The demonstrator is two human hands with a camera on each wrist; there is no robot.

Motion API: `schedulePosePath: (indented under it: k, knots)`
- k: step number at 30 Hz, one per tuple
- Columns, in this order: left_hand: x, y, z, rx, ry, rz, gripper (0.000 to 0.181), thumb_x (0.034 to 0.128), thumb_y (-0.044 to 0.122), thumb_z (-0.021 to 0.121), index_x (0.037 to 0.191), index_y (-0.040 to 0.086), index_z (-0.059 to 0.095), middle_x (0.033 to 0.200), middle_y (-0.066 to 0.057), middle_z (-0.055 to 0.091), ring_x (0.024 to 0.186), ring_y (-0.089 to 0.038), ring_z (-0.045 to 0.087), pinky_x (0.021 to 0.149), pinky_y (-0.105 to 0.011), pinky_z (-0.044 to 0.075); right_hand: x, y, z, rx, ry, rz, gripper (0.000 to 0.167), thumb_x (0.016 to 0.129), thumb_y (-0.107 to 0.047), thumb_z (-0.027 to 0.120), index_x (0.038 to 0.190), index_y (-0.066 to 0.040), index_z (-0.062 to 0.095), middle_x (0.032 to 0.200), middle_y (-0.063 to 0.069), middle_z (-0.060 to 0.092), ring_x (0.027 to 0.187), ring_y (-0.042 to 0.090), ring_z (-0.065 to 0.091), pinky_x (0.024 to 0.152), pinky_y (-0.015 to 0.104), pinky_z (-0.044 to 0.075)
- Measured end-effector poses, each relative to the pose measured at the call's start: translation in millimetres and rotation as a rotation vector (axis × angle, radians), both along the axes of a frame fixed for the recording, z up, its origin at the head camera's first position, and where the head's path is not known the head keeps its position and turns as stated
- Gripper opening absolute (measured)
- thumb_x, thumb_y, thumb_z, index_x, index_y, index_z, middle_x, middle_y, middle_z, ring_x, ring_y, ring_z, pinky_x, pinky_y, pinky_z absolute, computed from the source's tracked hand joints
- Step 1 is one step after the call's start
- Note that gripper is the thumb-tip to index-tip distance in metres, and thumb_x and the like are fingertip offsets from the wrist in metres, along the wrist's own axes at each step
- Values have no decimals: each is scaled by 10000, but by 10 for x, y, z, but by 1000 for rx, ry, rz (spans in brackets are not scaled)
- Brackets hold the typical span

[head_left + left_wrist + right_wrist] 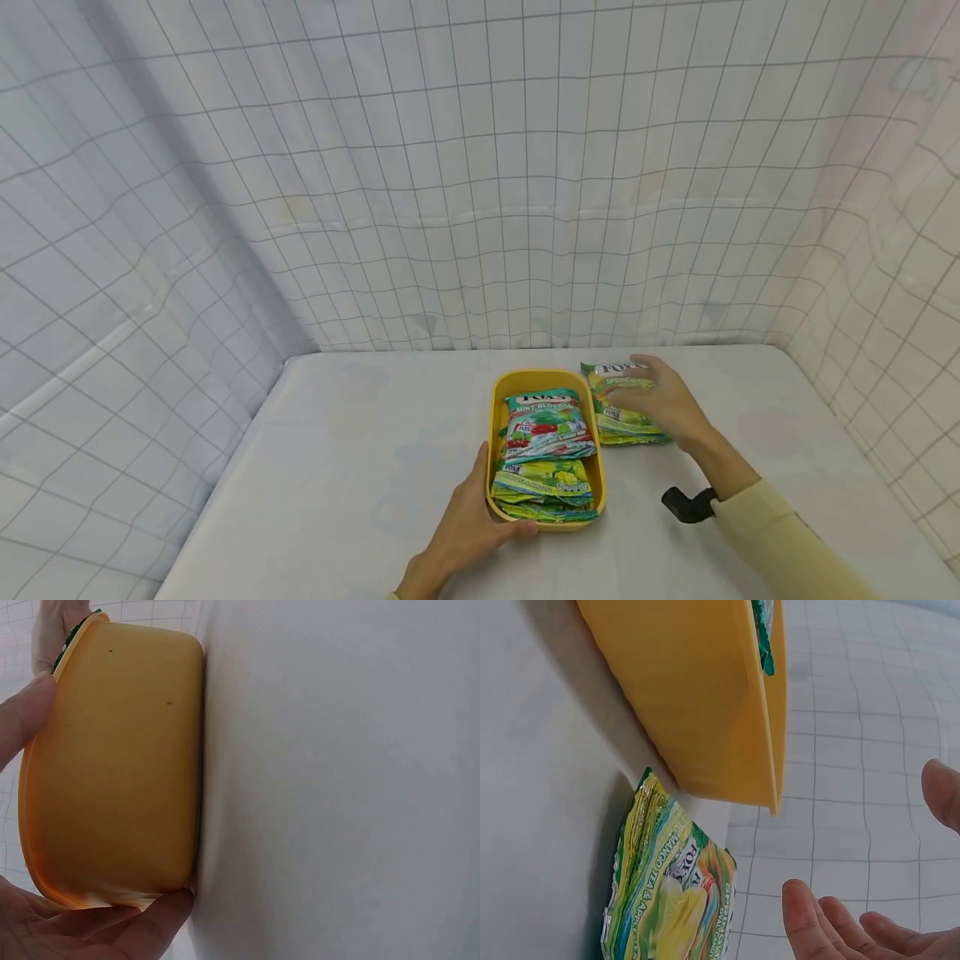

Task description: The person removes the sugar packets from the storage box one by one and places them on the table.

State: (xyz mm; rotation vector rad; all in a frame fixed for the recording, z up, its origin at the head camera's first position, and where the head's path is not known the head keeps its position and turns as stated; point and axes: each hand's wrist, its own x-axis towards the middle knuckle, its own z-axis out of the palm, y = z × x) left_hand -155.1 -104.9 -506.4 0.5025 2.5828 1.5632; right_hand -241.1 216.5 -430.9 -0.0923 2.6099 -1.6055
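A yellow container [602, 492] holds green and yellow candy packets, with a mint-blossom packet [546, 427] on top. My left hand [467, 521] grips its near left corner, thumb at the near edge and fingers along the left side; the left wrist view shows fingers against the yellow wall [127, 765]. Right of the container lie stacked yellow-green packets [626, 425], also seen in the right wrist view standing close to the wall [675, 892]. Over this stack is my right hand [663, 404], fingers apart and holding nothing; in the right wrist view its fingers [802, 915] are clear of the packets.
A black curved object [688, 506] shows beside the right sleeve [780, 533]. The white table surface [322, 475] extends left of the container, and white grid-patterned sheets [465, 208] hang behind the table and at both sides.
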Motion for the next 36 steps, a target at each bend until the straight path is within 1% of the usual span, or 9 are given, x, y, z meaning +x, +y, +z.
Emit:
schedulePosePath:
  k: [6,12,18,21,24,27,29,33,36]
  knots:
    - [-5,1,-9,0,-2,5,1209,701,503,925,1611,169,203,1393,122,565,1269,-133,546,1081,-483,424,3,-106,-5,-76,-1,33,924,906,-276,791,1589,1,235,1512,270,430,1234,413,586,983,562,493]
    - [-4,1,-11,-6,5,7,1212,702,524,916,1612,163,202,1399,119,560,1278,-141,541,1080,-489,424,-4,-231,-10,-66,12,54,923,894,-292,805,1579,6,263,1489,269,452,1228,403,587,945,514,530]
    - [5,12,-27,-3,-9,12,1253,713,527,907,1634,147,147,1461,70,529,1330,-168,508,1104,-503,398,2,-371,-13,-47,18,74,929,879,-319,821,1572,-4,289,1496,281,446,1222,417,575,945,542,517]
    - [8,23,-34,-2,-6,9,1256,724,522,901,1637,133,130,1477,52,518,1340,-174,499,1106,-503,396,11,-435,-29,-48,18,81,928,876,-323,826,1569,-4,296,1500,283,442,1212,410,585,934,531,528]
    - [9,37,-28,8,1,1,1232,735,502,901,1633,134,142,1463,66,529,1324,-157,512,1096,-485,413,15,-483,-52,-64,23,93,930,872,-318,833,1567,-4,300,1498,281,444,1206,404,592,913,509,545]
    - [15,47,-19,17,8,-4,1211,747,485,899,1630,126,152,1451,77,537,1312,-145,522,1088,-472,424,24,-537,-65,-73,24,112,936,878,-313,828,1573,1,284,1493,299,436,1220,434,577,911,512,545]
    - [17,50,-14,21,12,-6,1192,746,482,901,1624,138,172,1426,102,551,1291,-130,534,1082,-461,432,32,-583,-69,-58,12,113,958,870,-341,833,1578,-9,279,1497,299,430,1235,450,563,921,518,541]
    - [17,38,-3,5,13,-4,1196,742,500,898,1624,151,170,1437,99,542,1295,-135,530,1088,-459,426,41,-681,-83,-47,-18,128,956,881,-323,827,1587,-23,256,1543,309,363,1306,492,494,981,571,495]
    - [17,20,11,-4,14,-3,1215,737,511,899,1627,139,160,1455,80,533,1304,-148,524,1094,-468,419,37,-754,-98,-9,-24,132,971,887,-338,821,1593,-20,235,1574,312,313,1356,508,428,1020,611,447]
